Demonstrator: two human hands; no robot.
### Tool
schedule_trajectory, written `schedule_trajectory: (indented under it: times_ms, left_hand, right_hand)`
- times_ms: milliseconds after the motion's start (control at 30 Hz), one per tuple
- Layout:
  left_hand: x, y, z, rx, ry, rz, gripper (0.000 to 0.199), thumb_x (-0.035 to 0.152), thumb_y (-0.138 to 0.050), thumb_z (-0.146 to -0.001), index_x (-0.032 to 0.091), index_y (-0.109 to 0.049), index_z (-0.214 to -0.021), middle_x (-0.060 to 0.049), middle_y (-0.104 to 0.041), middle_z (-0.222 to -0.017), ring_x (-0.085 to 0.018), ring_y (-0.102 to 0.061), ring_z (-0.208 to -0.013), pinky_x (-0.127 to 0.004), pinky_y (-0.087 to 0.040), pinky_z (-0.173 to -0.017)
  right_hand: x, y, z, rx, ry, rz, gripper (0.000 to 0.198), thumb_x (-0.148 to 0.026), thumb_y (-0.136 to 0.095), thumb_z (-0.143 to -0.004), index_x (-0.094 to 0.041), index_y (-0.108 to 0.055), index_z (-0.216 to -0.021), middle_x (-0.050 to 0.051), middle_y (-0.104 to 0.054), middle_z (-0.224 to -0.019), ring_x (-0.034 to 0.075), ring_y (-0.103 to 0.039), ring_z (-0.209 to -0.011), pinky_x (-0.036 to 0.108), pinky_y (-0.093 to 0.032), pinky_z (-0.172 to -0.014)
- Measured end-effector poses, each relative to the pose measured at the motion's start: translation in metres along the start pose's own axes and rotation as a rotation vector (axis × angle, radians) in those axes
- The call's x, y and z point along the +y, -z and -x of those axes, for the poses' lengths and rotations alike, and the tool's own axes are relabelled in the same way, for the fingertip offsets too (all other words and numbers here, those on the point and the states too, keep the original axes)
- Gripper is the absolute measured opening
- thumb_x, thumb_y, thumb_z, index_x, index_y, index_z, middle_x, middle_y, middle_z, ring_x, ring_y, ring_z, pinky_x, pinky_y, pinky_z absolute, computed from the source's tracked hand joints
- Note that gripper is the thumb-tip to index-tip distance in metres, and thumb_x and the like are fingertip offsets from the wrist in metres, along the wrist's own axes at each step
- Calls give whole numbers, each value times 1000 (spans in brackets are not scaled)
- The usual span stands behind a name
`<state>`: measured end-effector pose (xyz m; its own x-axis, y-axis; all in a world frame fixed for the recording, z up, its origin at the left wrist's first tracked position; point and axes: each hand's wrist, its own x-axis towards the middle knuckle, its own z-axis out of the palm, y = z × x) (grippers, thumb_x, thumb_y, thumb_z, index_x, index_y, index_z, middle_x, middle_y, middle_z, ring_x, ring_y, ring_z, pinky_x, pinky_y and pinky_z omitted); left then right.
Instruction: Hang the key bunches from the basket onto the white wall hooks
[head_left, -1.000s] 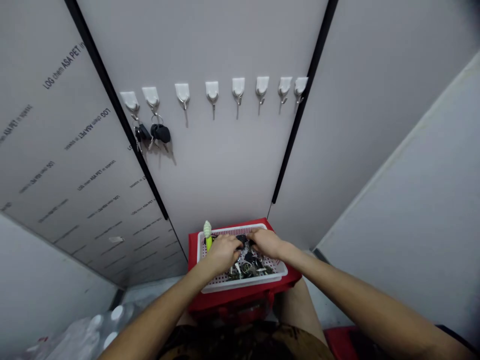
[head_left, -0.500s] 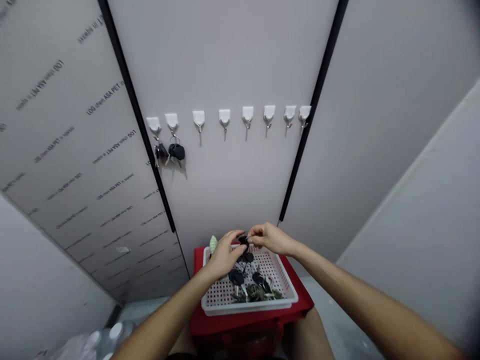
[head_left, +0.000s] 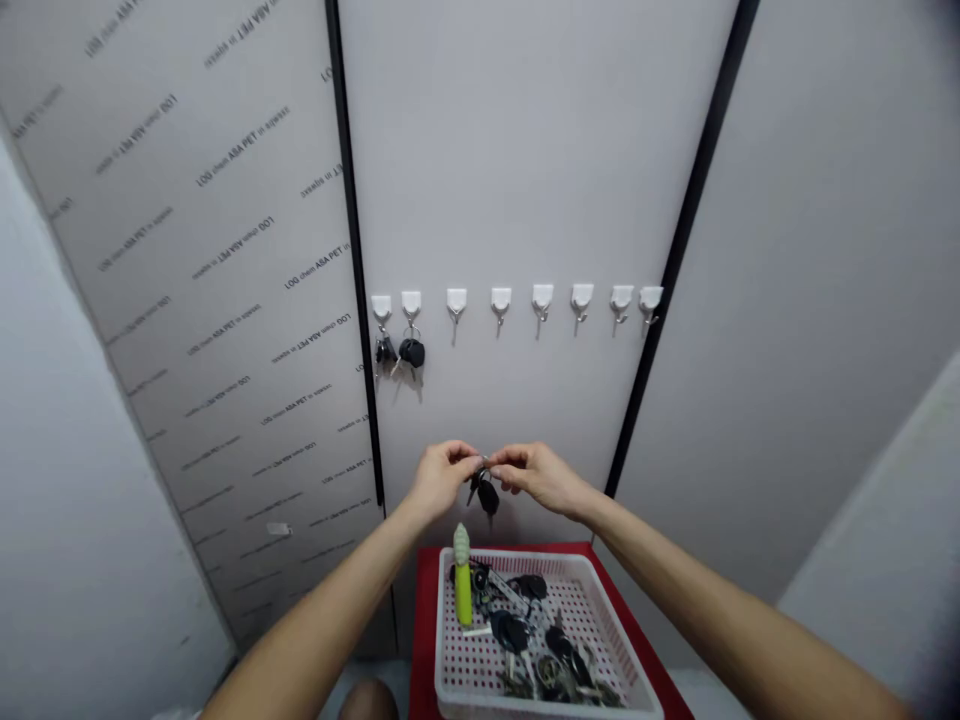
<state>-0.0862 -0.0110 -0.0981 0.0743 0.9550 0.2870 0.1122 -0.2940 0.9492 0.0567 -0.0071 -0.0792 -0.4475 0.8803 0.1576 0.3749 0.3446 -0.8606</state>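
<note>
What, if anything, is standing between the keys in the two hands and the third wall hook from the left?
Nothing visible. Between the held keys, pinched by the left hand and right hand, and the third hook, only plain wall shows. The hanging keys are further left.

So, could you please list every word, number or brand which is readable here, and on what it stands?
"LOG chem ASA PET in": repeated on the left wall panel; the word after it is too blurred.
Some other repeats: too blurred to read.
Held keys: no readable text.
</note>
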Motion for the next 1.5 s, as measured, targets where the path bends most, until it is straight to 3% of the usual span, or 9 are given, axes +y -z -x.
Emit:
schedule_trajectory:
  times_ms: [367,567,733,933,1033,1100,1167,1300,1500]
  left_hand:
    - [107,35,-72,356,-243,-215,12,18,-49,-57,10,-57,-62,0,-54,-51,-7,-47,-42,-18,-39,-44]
    - [117,36,-102,483,-349,-504,16,15,-45,-60,11,-60,-67,-5,-59,-63,-12,-53,-60,-24,-42,-61]
    - [104,36,-101,471,-330,-615,18,11,-44,-60,11,-59,-68,-5,-60,-69,-13,-53,-68,-25,-40,-67]
    - [55,35,-58,409,-370,-323,24,18,-44,-62,11,-54,-83,-3,-58,-74,-9,-52,-62,-23,-42,-62]
    - [3,23,-18,255,-222,-277,22,21,-45,-62,12,-54,-79,-1,-57,-65,-9,-51,-58,-23,-41,-59]
    - [-32,8,13,99,-107,-350,19,20,-44,-62,13,-55,-76,-1,-57,-66,-10,-51,-60,-23,-40,-60]
    - [-60,-10,39,-105,-73,-488,17,18,-43,-63,15,-56,-73,-1,-57,-69,-11,-50,-64,-23,-40,-62]
    - [-87,-39,62,-401,-225,-760,21,14,-45,-62,17,-54,-82,-3,-55,-84,-14,-46,-81,-26,-36,-74]
    - [-91,-43,54,-535,-229,-1043,21,10,-40,-64,16,-56,-76,-5,-56,-76,-17,-46,-76,-28,-35,-70]
  right_hand:
    - [-82,10,-81,541,337,-93,25,-33,-42,-62,-12,-55,-69,0,-54,-60,7,-45,-53,19,-37,-49]
    - [-97,22,-110,719,239,115,23,-29,-42,-62,-12,-57,-62,2,-54,-56,11,-48,-56,22,-38,-53]
    - [-85,20,-116,682,177,223,21,-25,-42,-63,-11,-57,-59,2,-53,-52,12,-50,-55,24,-38,-55]
    - [-37,20,-70,551,254,165,23,-26,-41,-65,-12,-55,-77,1,-55,-64,8,-50,-56,21,-38,-55]
    - [18,10,-17,223,140,207,20,-22,-42,-64,-11,-55,-76,0,-55,-59,7,-47,-51,19,-38,-52]
    - [61,-2,20,-20,18,268,18,-19,-45,-62,-11,-56,-73,1,-56,-60,7,-48,-53,19,-38,-54]
    - [98,-12,50,-149,-105,355,17,-17,-47,-59,-12,-57,-72,1,-57,-62,9,-48,-55,19,-37,-52]
    - [135,-22,77,-116,-164,486,23,-15,-46,-58,-13,-58,-78,4,-59,-73,11,-49,-63,20,-37,-58]
    - [129,-32,68,-88,-67,503,26,-16,-46,-59,-15,-57,-82,4,-59,-78,12,-50,-67,20,-36,-61]
